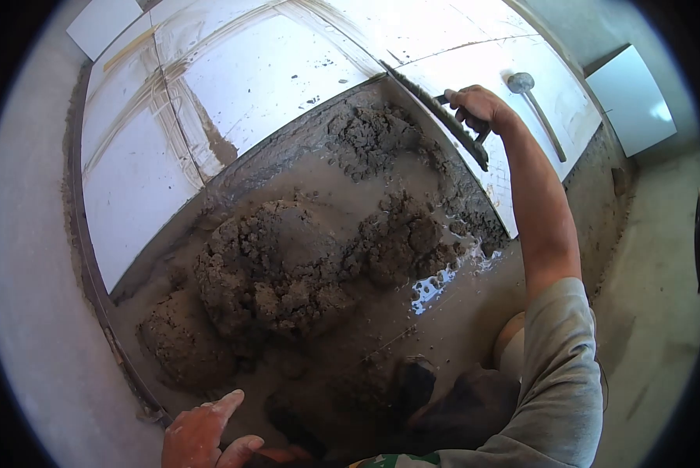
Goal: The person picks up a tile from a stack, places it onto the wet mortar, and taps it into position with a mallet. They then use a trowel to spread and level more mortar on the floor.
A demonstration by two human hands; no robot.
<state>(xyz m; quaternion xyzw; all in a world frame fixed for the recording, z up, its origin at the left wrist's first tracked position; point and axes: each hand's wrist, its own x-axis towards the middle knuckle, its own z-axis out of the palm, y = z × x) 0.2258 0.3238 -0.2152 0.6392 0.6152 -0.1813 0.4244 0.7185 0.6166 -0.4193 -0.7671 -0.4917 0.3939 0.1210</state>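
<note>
My right hand (479, 108) is wrapped around the handle of a long, flat plastering trowel (437, 114). The trowel's mortar-smeared blade is tilted over the edge where the white floor tiles (288, 82) meet the wet mortar bed. Below it, heaps of lumpy grey-brown mortar (280, 257) sit in watery slurry (311, 191). At the bottom edge is my left hand (198, 433), empty, with thumb and forefinger apart, near a rounded mortar mound (182, 339) at the left.
A mallet (546, 125) lies on the tiles right of the trowel. One loose white tile (632, 101) leans by the right wall, another (104, 27) stands at the upper left. Mortar smears and crumbs mark the laid tiles. My dark shoe (414, 382) is in the slurry.
</note>
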